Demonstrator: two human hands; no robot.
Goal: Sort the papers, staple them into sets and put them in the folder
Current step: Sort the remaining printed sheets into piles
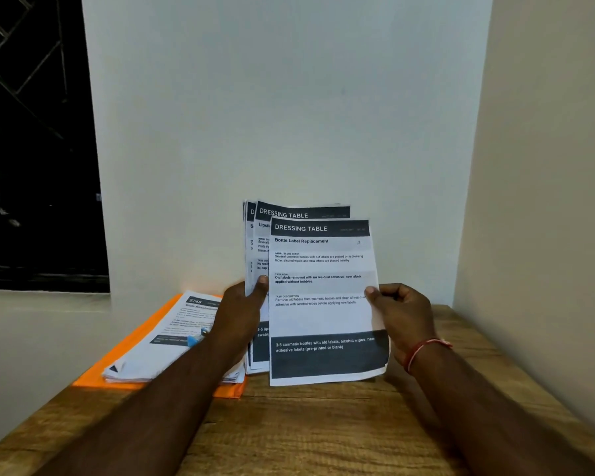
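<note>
I hold printed sheets upright above the wooden table (323, 427). My right hand (401, 316) pinches the right edge of the front sheet (323, 314), headed "DRESSING TABLE, Bottle Label Replacement". My left hand (244, 310) grips a small fan of similar sheets (260, 242) just behind it, thumb on their front. An orange folder (131, 352) lies flat at the left of the table, with a stack of printed papers (172, 341) on top. A small blue object (196, 338), partly hidden by my left forearm, rests on that stack; I cannot tell what it is.
White walls close in the table at the back and on the right. A white ledge (31, 324) runs along the left under a dark window (31, 142). Bare wood shows in front of the sheets.
</note>
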